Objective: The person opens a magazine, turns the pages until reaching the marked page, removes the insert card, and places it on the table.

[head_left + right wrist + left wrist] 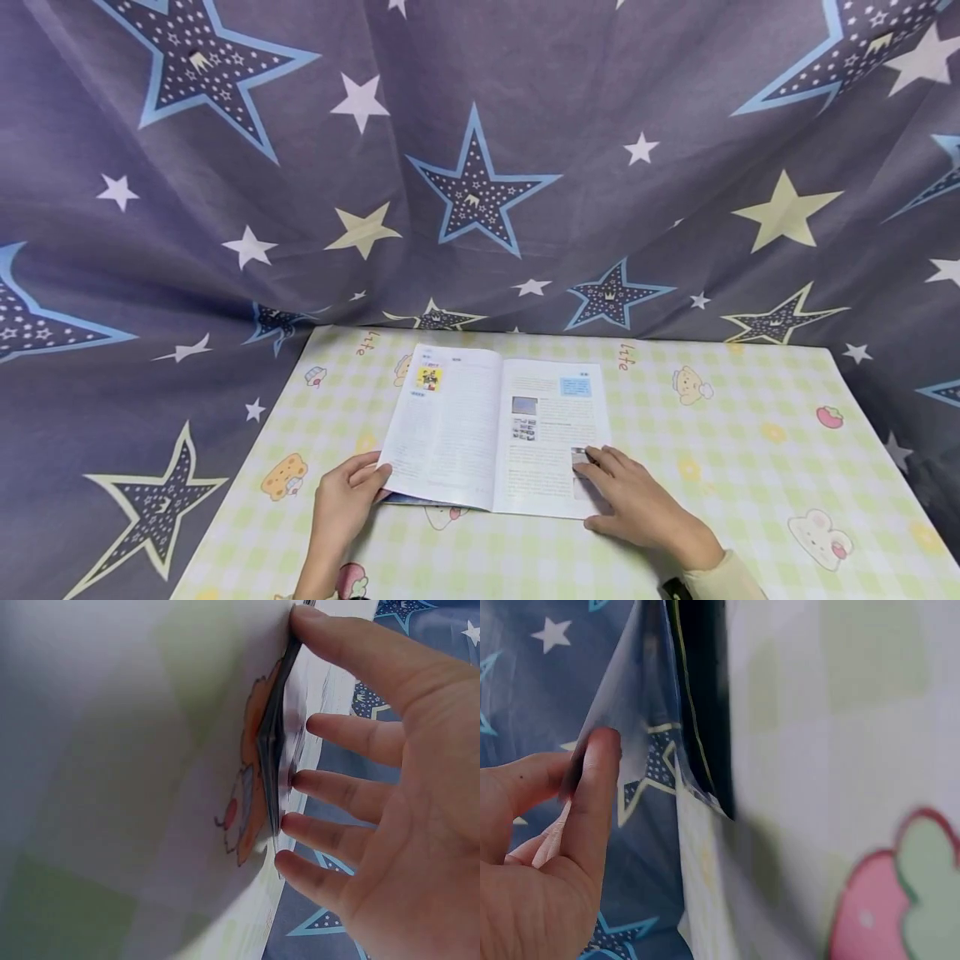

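An open book [551, 458] with printed text and small pictures lies on the table. My left hand [341, 500] pinches the lower left corner of its left page [450, 425] between thumb and fingers. In the left wrist view that page [622, 697] is lifted away from the dark cover [703, 697] beneath. My right hand [637, 504] rests on the lower right of the book, fingers spread over the right page and partly hiding a picture there. The right wrist view has the thumb [330, 630] at the book's lower edge, with the fingers reaching the page.
A green-and-white checked cloth [720, 467] with cartoon prints covers the table. Behind and to the left hangs a dark star-patterned curtain [420, 275], meeting the table's far edge.
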A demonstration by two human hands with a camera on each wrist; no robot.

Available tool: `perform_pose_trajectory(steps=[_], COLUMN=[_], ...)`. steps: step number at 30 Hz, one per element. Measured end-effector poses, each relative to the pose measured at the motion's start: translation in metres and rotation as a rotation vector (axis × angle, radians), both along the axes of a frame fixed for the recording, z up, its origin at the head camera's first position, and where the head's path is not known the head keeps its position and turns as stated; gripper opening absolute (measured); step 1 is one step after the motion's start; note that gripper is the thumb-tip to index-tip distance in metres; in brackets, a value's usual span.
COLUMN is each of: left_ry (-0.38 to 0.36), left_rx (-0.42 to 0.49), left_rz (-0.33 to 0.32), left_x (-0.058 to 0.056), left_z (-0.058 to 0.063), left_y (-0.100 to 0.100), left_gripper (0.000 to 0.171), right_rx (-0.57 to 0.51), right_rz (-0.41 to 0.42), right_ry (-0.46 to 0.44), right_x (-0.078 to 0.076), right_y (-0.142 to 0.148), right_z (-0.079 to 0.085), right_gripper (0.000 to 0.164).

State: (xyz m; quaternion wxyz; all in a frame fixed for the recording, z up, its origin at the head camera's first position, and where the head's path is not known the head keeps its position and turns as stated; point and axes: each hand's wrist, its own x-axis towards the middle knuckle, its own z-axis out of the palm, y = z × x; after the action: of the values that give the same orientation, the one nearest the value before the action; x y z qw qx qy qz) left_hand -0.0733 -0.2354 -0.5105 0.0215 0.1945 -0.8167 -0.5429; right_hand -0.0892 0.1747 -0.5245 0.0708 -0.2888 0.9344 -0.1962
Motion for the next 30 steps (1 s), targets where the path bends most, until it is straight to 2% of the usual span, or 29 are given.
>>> perform_pose_trajectory(steps=[6, 14, 18, 21, 25, 27, 30], left_ry=[-0.015, -0.035, -0.034, -0.006, 0.040, 0.065, 0.111], left_rx=[-0.039, -0.112, -0.138, -0.135, -0.124, -0.106, -0.065], left_rz=[-0.020, -0.040, -0.032, -0.035, -0.074, -0.102, -0.155], left_x=[0.001, 0.001, 0.001, -0.001, -0.004, -0.008, -0.013], left_z=[-0.006, -0.008, -0.008, -0.007, -0.004, -0.003, -0.001], left_y=[-0.004, -0.008, -0.009, -0.005, 0.010, 0.019, 0.035], left_gripper=[0.033, 0.037, 0.038, 0.038, 0.038, 0.037, 0.034], right_rx=[-0.012, -0.043, -0.122, -0.169, -0.156, -0.156, -0.172], right_rz=[0.018, 0.008, -0.067, -0.142, -0.253, -0.297, -0.328], right_ry=[0.029, -0.008, 0.032, 0.137, 0.279, 0.291, 0.254], right_x=[0.001, -0.001, -0.003, -0.003, -0.004, -0.005, -0.006], right_y=[0.003, 0.006, 0.007, 0.009, 0.009, 0.008, 0.004], right_z=[0.000, 0.008, 0.008, 0.006, 0.004, 0.005, 0.006], right_gripper=[0.065, 0.039, 0.036, 0.042, 0.054, 0.056, 0.057])
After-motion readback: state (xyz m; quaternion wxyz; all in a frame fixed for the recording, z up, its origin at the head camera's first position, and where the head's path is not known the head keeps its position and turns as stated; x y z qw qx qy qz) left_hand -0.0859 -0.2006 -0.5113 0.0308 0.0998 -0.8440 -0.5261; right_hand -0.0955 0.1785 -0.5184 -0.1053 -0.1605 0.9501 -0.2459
